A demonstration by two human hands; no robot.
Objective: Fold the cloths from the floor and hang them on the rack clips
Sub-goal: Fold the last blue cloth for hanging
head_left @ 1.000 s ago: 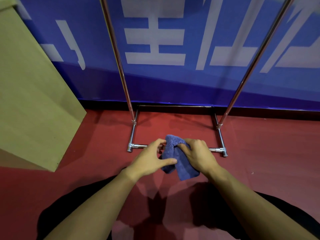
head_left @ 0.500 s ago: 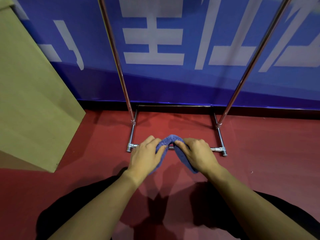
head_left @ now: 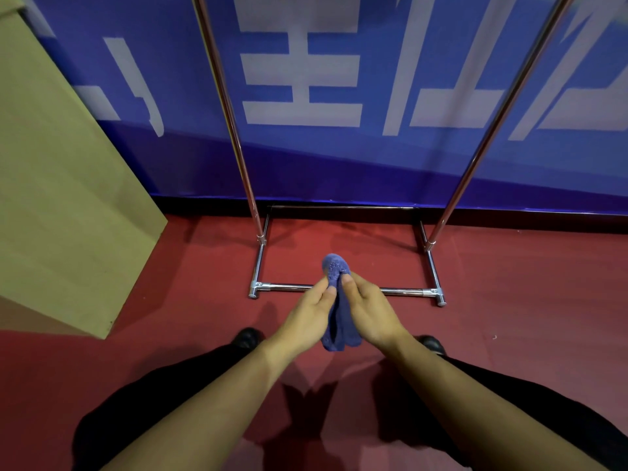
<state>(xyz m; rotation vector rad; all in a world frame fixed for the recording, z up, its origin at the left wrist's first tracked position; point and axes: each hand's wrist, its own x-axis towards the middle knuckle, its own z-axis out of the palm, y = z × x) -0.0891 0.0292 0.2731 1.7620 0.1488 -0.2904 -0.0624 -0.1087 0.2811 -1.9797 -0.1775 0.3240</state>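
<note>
The folded blue terry cloth hangs at frame centre, pinched between the left hand and right hand, before the chrome tube rack base.

A tan cardboard box stands left on the red floor, before a blue banner.

Both forearms are extended forward and converge toward centre of view, bare to elbows. Left hand and right hand are held palm facing palm, fingers pointed away from body. Blue cloth is pressed between them, pinched near its top by fingertips of both hands. Wrists are kept nearly straight. Thumbs are placed on upper side.
</note>
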